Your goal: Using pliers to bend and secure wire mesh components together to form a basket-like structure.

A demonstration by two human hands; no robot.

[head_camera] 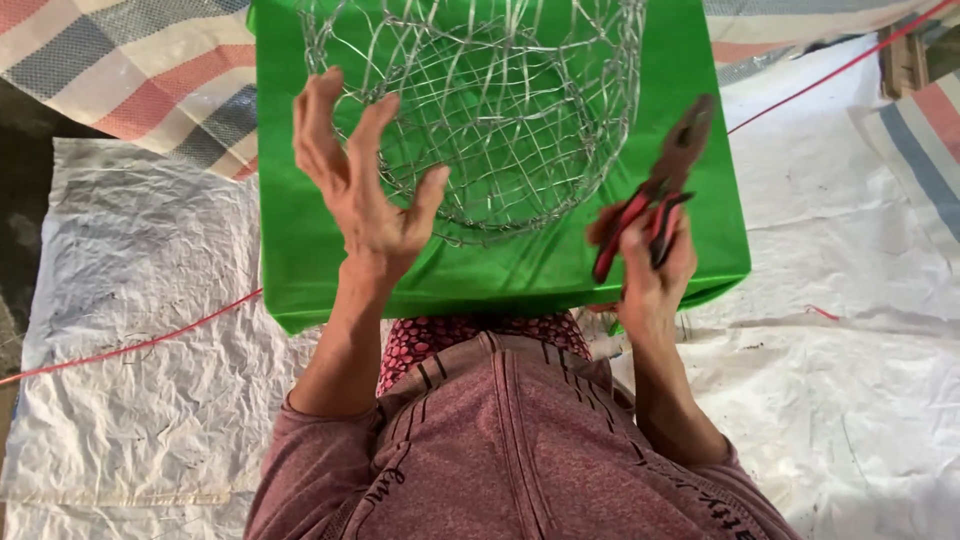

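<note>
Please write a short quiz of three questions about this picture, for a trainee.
1. True or false: the right hand holds pliers with red handles.
2. What does the wire basket rest on? A) green cloth B) bare floor C) a chair
3. Is the left hand open or closed?

Key: 1 true; 2 A; 3 open, fingers spread beside the basket.

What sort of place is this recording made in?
Probably an improvised craft spot on the ground, not a proper workshop. White woven plastic sheeting and a striped tarp cover the ground, and a wire mesh basket sits on a green cloth-covered surface, with pliers in the right hand.
</note>
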